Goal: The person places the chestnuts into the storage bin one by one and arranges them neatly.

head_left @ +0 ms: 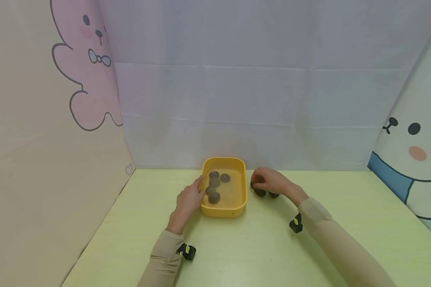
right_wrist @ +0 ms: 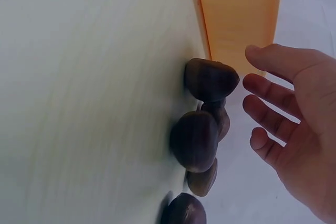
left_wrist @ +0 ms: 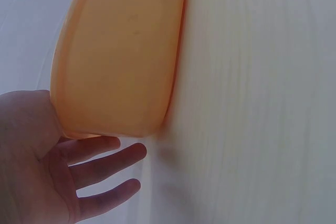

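My left hand (head_left: 189, 199) grips the left rim of a yellow plastic tub (head_left: 224, 212), and in the left wrist view several fingers (left_wrist: 107, 167) stretch out beside its wall. Inside the tub several dark brown chestnuts (head_left: 214, 197) lie, mostly toward its left side. To the right of the tub, my right hand (head_left: 271, 181) hovers over more chestnuts (head_left: 260, 193) on the table. Seen from the right wrist, its thumb and fingers are slightly bent and apart, with the tips close to the nearest chestnut (right_wrist: 211, 80) and nothing held between them.
The pale yellow-green table (head_left: 251, 251) ends at a whitish cloth backdrop (head_left: 215, 95). Printed side panels rise left and right, with a pink bear (head_left: 87, 71) on one and a white animal (head_left: 416, 147) on the other. Each wrist carries a small black camera (head_left: 296, 224).
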### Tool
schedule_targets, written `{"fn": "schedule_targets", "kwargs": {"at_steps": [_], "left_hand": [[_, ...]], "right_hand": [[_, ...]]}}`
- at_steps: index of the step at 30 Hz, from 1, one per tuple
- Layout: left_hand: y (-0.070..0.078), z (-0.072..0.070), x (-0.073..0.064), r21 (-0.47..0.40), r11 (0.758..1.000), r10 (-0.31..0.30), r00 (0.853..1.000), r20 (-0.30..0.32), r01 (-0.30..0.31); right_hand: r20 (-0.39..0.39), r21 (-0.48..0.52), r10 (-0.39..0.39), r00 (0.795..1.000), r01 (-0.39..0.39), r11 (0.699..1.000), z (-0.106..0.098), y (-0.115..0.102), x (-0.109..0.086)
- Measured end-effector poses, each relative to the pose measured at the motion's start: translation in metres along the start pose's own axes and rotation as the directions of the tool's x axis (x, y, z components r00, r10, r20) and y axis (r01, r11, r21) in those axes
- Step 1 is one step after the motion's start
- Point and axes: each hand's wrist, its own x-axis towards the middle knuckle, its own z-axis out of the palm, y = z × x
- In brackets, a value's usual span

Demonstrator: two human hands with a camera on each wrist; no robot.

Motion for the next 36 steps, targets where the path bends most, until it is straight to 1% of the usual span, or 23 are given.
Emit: {"fn": "schedule_targets", "kwargs": {"at_steps": [3,6,9,13,16,21,23,29,36], "left_hand": [[0.000,0.000,0.001,0.002,1.000,0.002,1.000,-0.001,-0.002],[0.001,0.000,0.002,0.005,1.000,0.000,1.000,0.000,0.000],[0.001,0.000,0.001,0.006,1.000,0.000,1.000,0.002,0.000],[0.002,0.000,0.001,0.002,1.000,-0.001,1.000,0.007,0.001],[0.002,0.000,0.001,-0.002,1.000,-0.002,1.000,0.011,0.002],[0.001,0.001,0.001,-0.003,1.000,-0.008,1.000,0.012,0.008],[0.000,0.001,0.002,-0.003,1.000,-0.008,1.000,0.014,0.008],[0.000,0.000,0.001,-0.007,1.000,-0.011,1.000,0.017,0.011],[-0.001,0.002,0.001,-0.007,1.000,0.000,1.000,0.007,0.001]], "right_hand": [[0.031,0.012,0.018,0.999,-0.018,1.000,0.001,0.004,-0.004],[0.054,0.038,0.016,0.998,-0.018,0.999,0.003,0.007,-0.008],[0.058,0.059,-0.015,0.998,0.012,0.998,0.004,0.011,-0.011],[0.051,0.031,-0.039,0.998,0.038,0.999,0.005,0.013,-0.015],[0.063,0.002,-0.031,0.998,0.031,1.000,0.005,0.014,-0.020],[0.081,0.004,-0.022,0.996,0.022,1.000,0.005,0.015,-0.023],[0.080,-0.001,-0.018,0.997,0.018,1.000,0.005,0.015,-0.024],[0.064,-0.057,0.001,0.998,0.002,0.998,0.008,0.015,-0.024],[0.025,-0.077,-0.014,1.000,0.016,0.997,0.011,0.014,-0.024]]}}
